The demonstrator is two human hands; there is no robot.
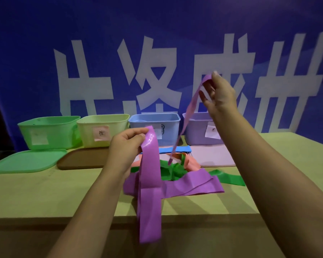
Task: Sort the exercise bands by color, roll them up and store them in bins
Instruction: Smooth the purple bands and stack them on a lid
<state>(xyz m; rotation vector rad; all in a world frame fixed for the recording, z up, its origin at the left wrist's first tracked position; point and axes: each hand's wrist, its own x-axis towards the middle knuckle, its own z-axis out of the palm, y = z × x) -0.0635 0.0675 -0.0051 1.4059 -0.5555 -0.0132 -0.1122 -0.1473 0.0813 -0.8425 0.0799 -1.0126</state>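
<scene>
My left hand (128, 146) grips a wide purple band (150, 192) that hangs down past the table's front edge. My right hand (219, 94), raised high, pinches the end of a narrow-looking purple strip (189, 110) that trails down to the pile. On the table lie another purple band (192, 185), green bands (175, 170), an orange band (191, 162) and a blue band (183, 148). Behind stand a green bin (50, 131), a pale yellow bin (103, 130), a blue bin (155, 122) and a purple bin (199, 131), each labelled.
A green lid (26, 161), a brown lid (84, 158) and a pale pink lid (213, 155) lie flat in front of the bins. The yellowish table (45, 192) ends at a front edge near me. A blue banner with white characters (157, 53) fills the background.
</scene>
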